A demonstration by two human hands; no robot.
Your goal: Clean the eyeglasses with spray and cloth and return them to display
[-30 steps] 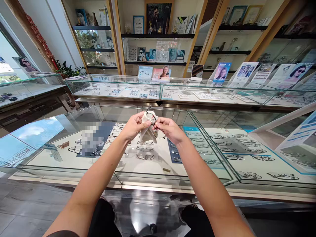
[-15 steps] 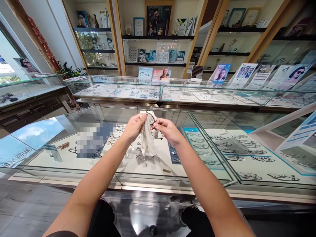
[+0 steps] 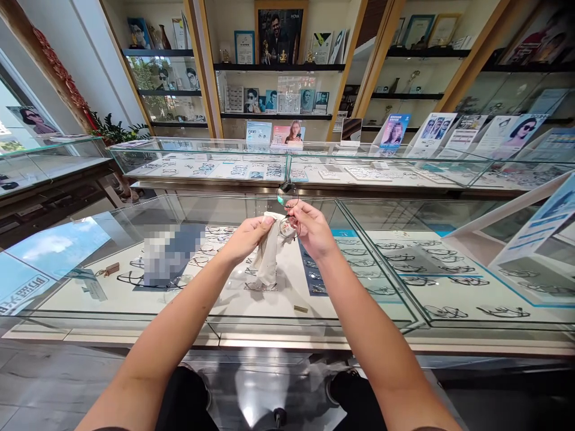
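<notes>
Left grip (image 3: 248, 234) pinches cloth (image 3: 268, 257), right grip (image 3: 309, 227) glasses (image 3: 287, 209); glass counter (image 3: 381, 311), shop shelves.

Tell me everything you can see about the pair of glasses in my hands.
The glasses have round clear lenses in a thin dark frame that looks like metal. They are turned on end, one lens above the other, over the glass display case. The right hand pinches them near the middle. The left hand holds a pale cloth that hangs beside the lower lens; whether it touches is unclear.
</notes>
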